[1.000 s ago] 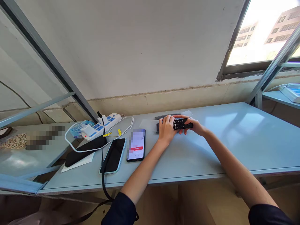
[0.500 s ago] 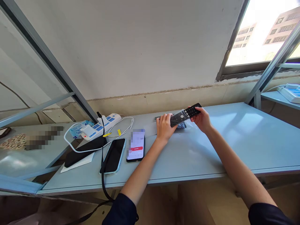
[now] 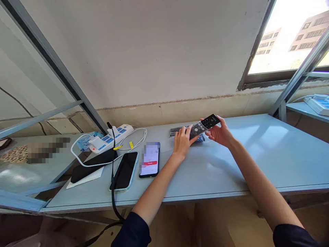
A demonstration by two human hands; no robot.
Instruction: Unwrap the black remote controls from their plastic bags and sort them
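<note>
A black remote control [image 3: 211, 120] is held tilted above the desk, its buttons facing up. Its lower half looks greyish, perhaps from a clear plastic sleeve. My left hand [image 3: 182, 141] is closed around the lower end, thumb along the near edge. At the upper part, my right hand [image 3: 220, 132] grips the right side, its fingers partly hidden beneath the remote. Just behind my left hand lies a dark, long wrapped item [image 3: 175, 131]. Under the remote rests a small dark item in clear plastic [image 3: 200, 139], partly covered.
Left of my forearm lie a lit phone [image 3: 149, 160] and a dark-screened phone [image 3: 124, 171]. A white power strip [image 3: 113, 138] with a white cable and a black pouch [image 3: 94, 166] are farther left. A black strap [image 3: 112, 178] hangs across the desk edge. Metal posts stand on both sides.
My right hand has shifted from the remote's far end to lower along its side. The remote has turned slightly, showing its buttons more. My left hand has moved a little to the right.
</note>
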